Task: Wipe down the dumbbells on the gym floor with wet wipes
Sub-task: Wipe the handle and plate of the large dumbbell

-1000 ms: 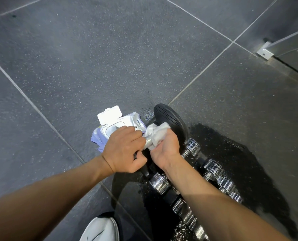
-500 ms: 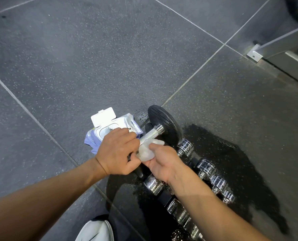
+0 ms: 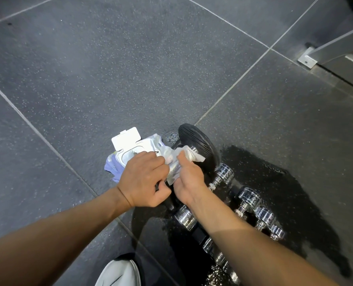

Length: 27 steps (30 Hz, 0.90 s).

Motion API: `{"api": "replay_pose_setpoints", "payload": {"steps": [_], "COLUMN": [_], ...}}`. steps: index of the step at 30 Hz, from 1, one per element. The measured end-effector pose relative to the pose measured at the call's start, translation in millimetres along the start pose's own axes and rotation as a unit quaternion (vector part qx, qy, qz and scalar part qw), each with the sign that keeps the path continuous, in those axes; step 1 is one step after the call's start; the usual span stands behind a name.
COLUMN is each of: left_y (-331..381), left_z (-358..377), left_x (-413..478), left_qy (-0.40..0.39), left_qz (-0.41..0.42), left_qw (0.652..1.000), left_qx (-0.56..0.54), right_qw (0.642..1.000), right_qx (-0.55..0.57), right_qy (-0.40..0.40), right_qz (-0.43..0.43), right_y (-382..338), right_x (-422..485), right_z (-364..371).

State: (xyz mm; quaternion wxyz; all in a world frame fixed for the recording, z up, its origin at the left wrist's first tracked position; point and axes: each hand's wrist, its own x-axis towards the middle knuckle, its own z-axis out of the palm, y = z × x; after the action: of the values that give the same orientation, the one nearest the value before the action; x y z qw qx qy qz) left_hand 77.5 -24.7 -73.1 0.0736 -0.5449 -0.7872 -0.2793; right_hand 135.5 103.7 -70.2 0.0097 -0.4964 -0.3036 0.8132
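Note:
A dumbbell with a black round head (image 3: 198,147) and a knurled metal handle lies on the dark gym floor. My left hand (image 3: 144,178) grips the near end of that dumbbell. My right hand (image 3: 189,178) holds a white wet wipe (image 3: 184,159) wrapped round the handle. The wipe pack (image 3: 130,153), white and lilac with its lid flipped open, lies just left of the dumbbell and is partly hidden by my left hand. Several small chrome dumbbells (image 3: 247,199) lie in a row to the right and below.
A wet dark patch (image 3: 295,193) spreads on the floor under and right of the dumbbells. A white shoe (image 3: 120,273) shows at the bottom edge. A metal frame foot (image 3: 307,58) stands at the upper right. Grey speckled floor tiles (image 3: 109,69) stretch to the left and far side.
My right hand slid down the handle with the wipe, then back up toward the black head. My left hand kept its grip on the near end.

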Motion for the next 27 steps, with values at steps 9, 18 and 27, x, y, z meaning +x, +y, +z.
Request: {"api": "replay_pose_setpoints", "payload": {"steps": [9, 18, 27], "left_y": [1.7, -3.3, -1.5], "left_z": [-2.8, -3.6, -7.7], "left_x": [1.0, -0.1, 1.9], "left_qy": [0.008, -0.031, -0.035], "left_qz": [0.002, -0.013, 0.002], "left_qw": [1.000, 0.999, 0.999], "left_qx": [0.003, 0.013, 0.011], "right_qw": [0.991, 0.989, 0.850], "right_qx": [-0.075, -0.044, -0.491], "right_qy": [-0.068, -0.127, 0.077], "right_qz": [0.090, 0.065, -0.173], "right_y": [9.4, -12.3, -69.2], "right_x": [-16.8, -48.6, -67.1], "right_z": [-20.3, -68.1, -128.6]}}
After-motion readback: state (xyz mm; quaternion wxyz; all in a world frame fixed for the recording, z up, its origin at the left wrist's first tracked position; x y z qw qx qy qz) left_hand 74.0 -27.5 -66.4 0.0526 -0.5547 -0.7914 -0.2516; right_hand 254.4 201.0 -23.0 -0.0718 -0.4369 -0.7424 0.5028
